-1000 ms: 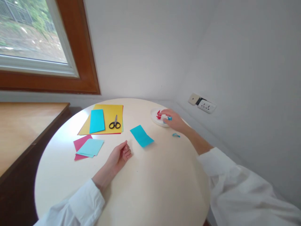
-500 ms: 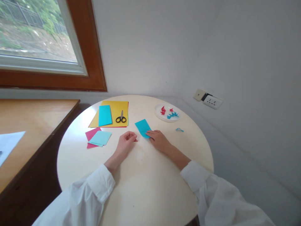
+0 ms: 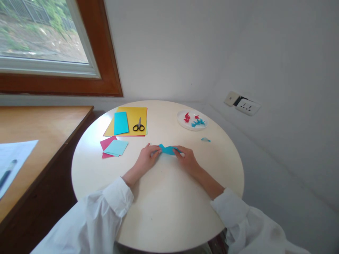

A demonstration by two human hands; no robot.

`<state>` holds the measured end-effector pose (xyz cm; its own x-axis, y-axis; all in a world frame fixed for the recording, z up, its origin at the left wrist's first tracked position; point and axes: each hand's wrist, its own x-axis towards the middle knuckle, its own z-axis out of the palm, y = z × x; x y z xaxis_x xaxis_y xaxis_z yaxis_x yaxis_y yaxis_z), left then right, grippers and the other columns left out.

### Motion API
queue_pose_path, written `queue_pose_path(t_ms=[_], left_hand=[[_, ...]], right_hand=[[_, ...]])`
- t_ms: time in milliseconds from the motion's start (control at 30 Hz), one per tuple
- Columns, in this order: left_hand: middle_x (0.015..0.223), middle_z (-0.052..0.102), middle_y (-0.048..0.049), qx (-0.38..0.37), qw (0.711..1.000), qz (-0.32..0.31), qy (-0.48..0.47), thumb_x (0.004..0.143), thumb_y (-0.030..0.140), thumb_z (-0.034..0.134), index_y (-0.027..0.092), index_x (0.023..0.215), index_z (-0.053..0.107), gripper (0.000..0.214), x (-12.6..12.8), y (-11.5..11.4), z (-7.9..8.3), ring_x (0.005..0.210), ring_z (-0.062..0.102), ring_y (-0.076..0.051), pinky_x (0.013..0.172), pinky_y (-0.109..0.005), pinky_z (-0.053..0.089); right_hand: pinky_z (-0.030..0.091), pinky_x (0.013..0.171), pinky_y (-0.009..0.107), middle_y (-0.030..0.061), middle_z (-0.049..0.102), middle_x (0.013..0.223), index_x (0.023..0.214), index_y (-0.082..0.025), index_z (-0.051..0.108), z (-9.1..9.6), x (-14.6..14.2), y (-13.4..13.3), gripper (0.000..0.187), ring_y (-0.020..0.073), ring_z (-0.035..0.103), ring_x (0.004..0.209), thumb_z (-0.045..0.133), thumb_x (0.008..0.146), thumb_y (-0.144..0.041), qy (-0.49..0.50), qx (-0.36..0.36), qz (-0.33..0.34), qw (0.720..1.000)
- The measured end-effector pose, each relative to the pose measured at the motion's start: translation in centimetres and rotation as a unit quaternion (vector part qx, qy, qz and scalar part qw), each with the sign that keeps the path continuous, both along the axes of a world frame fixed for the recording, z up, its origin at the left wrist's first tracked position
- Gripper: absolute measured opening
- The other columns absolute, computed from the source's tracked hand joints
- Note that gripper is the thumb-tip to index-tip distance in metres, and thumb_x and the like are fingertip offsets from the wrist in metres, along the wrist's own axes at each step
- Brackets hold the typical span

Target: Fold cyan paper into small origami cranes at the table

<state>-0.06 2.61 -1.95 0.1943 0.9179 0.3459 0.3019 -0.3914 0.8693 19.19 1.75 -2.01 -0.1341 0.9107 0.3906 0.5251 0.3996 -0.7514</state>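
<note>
A sheet of blue paper (image 3: 168, 150) stretches between my two hands over the middle of the round table, bent upward so that its near side bulges. My left hand (image 3: 148, 156) pinches its left end between thumb and fingers. At the right end, my right hand (image 3: 186, 157) grips the paper the same way, with the fingers over its edge. Just right of my right hand lies a small curved blue scrap (image 3: 206, 139). To the left of my left hand are pale blue square sheets (image 3: 116, 147) on top of pink sheets (image 3: 108, 142).
Black-handled scissors (image 3: 138, 126) and a blue paper stack (image 3: 121, 123) rest on larger yellow sheets (image 3: 134, 114). A clear dish (image 3: 192, 128) at the back right holds small red and blue folded pieces. Leftward, a wooden desk (image 3: 53, 121) carries white paper (image 3: 16, 155) and a pen (image 3: 7, 173).
My left hand has come to the blue paper and taken hold of its left end. The paper has gone from lying flat to being bent up between both hands. The view has shifted slightly.
</note>
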Motion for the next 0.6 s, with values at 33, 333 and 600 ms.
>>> queue_pose_path(t_ms=[33, 333, 600], left_hand=[[0.08, 0.071, -0.0049, -0.003, 1.0, 0.019, -0.013, 0.073, 0.023, 0.063, 0.024, 0.074, 0.071, 0.008, -0.1, 0.0, 0.2, 0.08, 0.062, -0.022, 0.095, -0.039, 0.036], [0.058, 0.059, -0.0003, -0.081, 0.995, 0.023, -0.05, 0.076, 0.033, 0.057, 0.017, 0.06, 0.062, 0.023, 0.0, -1.0, 2.0, 0.058, 0.048, -0.014, 0.057, -0.024, 0.037], [0.049, 0.047, 0.0027, -0.114, 0.986, 0.078, -0.088, 0.075, 0.032, 0.057, 0.017, 0.05, 0.05, 0.029, -0.7, -0.8, 3.2, 0.05, 0.041, -0.011, 0.051, -0.024, 0.03]], right_hand=[[0.047, 0.069, 0.032, 0.0039, 0.07, 0.079, 0.08, -0.021, 0.068, 0.2, 0.0, 0.0, 0.021, 0.0192, 0.061, 0.073, 0.051, 0.08, -0.034, 0.042, -0.014, -0.021, 0.999], [0.03, 0.047, 0.024, -0.004, 0.04, 0.05, 0.053, -0.02, 0.048, 0.6, 0.2, 0.5, 0.032, 0.0111, 0.035, 0.05, 0.054, 0.072, -0.045, 0.146, -0.062, -0.057, 0.986], [0.028, 0.048, 0.024, -0.0041, 0.039, 0.053, 0.056, -0.019, 0.048, 0.9, 1.0, 0.7, 0.03, 0.0105, 0.033, 0.052, 0.057, 0.069, -0.045, 0.21, -0.087, -0.088, 0.97]])
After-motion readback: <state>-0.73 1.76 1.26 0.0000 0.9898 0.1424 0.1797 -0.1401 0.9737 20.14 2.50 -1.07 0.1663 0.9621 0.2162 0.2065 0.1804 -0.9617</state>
